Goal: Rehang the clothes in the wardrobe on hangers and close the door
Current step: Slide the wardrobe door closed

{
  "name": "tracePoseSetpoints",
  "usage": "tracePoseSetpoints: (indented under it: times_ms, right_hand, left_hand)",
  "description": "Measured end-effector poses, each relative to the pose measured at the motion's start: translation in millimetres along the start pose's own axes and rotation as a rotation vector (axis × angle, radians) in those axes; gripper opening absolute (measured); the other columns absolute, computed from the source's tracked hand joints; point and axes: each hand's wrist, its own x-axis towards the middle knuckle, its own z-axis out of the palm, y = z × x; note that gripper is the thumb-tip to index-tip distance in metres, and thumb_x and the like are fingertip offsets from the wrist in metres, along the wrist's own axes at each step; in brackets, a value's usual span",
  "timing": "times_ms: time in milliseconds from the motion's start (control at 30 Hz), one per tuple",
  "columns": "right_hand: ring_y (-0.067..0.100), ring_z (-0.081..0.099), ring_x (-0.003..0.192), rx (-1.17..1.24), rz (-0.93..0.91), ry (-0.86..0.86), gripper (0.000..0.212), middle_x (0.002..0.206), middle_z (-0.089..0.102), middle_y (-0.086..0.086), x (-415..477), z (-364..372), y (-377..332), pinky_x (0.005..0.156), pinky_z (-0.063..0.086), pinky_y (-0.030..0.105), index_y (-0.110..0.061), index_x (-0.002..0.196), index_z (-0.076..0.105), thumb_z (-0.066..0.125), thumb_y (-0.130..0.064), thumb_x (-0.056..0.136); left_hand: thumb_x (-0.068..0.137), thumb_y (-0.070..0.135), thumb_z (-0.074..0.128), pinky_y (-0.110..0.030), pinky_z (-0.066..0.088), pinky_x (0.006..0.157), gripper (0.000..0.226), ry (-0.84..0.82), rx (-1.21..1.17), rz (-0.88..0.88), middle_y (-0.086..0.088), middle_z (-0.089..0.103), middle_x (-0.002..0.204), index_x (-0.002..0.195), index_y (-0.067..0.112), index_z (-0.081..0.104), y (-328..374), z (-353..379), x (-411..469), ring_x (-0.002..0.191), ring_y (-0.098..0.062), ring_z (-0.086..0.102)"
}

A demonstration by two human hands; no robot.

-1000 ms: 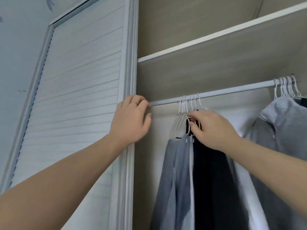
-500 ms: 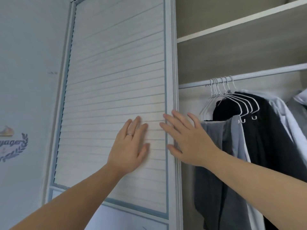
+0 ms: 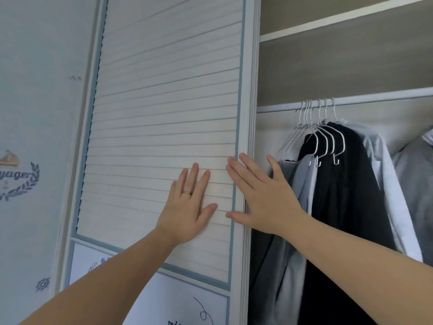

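A white slatted sliding wardrobe door (image 3: 164,102) with a blue-grey frame fills the middle. My left hand (image 3: 187,205), with a ring on one finger, presses flat on its slats. My right hand (image 3: 260,195) lies flat with straight fingers across the door's right edge. Right of the door the wardrobe stands open. Grey, black and white clothes (image 3: 339,195) hang there on white wire hangers (image 3: 321,134) from a pale rail (image 3: 375,98).
A wooden shelf (image 3: 339,19) runs above the rail. A pale wall (image 3: 35,113) with a printed emblem and text lies left of the door. The door's lower panel (image 3: 164,299) carries small drawings.
My right hand let go of the hangers and my left left the rail end; both came flat onto the door. Since half a second ago little has shifted.
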Motion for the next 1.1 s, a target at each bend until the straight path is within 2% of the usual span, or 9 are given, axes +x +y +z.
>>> tracePoseSetpoints:
  times_ms: [300,433,600,833,933,1100]
  right_hand:
    - [0.019,-0.002,0.153,-0.018,0.001,-0.039,0.096,0.166,0.006,0.000,-11,-4,10,0.118,0.003,0.060,-0.012,0.158,0.015,0.030,-0.076,0.088]
    - [0.020,0.003,0.153,-0.016,0.008,-0.022,0.095,0.166,0.010,0.000,-22,-9,20,0.118,0.008,0.061,-0.012,0.157,0.019,0.032,-0.075,0.088]
    - [0.019,0.002,0.153,-0.031,0.008,-0.034,0.095,0.166,0.007,-0.001,-41,-18,39,0.118,0.009,0.061,-0.013,0.158,0.015,0.031,-0.076,0.088]
    - [0.021,0.010,0.152,-0.076,0.019,-0.012,0.095,0.165,0.015,0.001,-73,-29,70,0.116,0.015,0.062,-0.012,0.157,0.021,0.038,-0.075,0.087]
    - [0.021,0.009,0.152,-0.091,0.018,-0.008,0.094,0.165,0.014,0.001,-89,-34,84,0.116,0.015,0.062,-0.012,0.157,0.021,0.037,-0.075,0.088]
    - [0.021,0.012,0.152,-0.078,0.029,0.025,0.092,0.164,0.018,0.000,-115,-45,109,0.116,0.016,0.062,-0.013,0.155,0.026,0.042,-0.073,0.087]
  left_hand:
    - [0.100,0.063,0.026,-0.056,0.016,0.121,0.074,-0.004,0.024,0.006,0.002,-0.017,0.166,0.157,0.035,-0.012,13,3,2,0.153,-0.025,-0.013]
    - [0.100,0.062,0.026,-0.056,0.016,0.121,0.073,0.009,0.013,0.010,0.001,-0.014,0.167,0.159,0.031,-0.006,30,5,2,0.154,-0.026,-0.012]
    - [0.100,0.062,0.027,-0.057,0.015,0.121,0.074,0.021,-0.001,0.031,-0.001,-0.011,0.167,0.160,0.027,0.002,55,7,5,0.154,-0.028,-0.009]
    - [0.099,0.060,0.034,-0.063,0.021,0.116,0.074,0.066,-0.044,0.098,-0.006,-0.001,0.168,0.160,0.021,0.015,94,14,7,0.153,-0.035,0.002]
    - [0.099,0.060,0.036,-0.064,0.021,0.116,0.075,0.082,-0.034,0.145,-0.007,0.000,0.168,0.160,0.020,0.016,110,18,8,0.153,-0.036,0.002]
    - [0.100,0.064,0.028,-0.057,0.013,0.121,0.075,0.090,0.008,0.192,-0.004,-0.002,0.168,0.160,0.024,0.011,137,24,10,0.154,-0.032,-0.002]
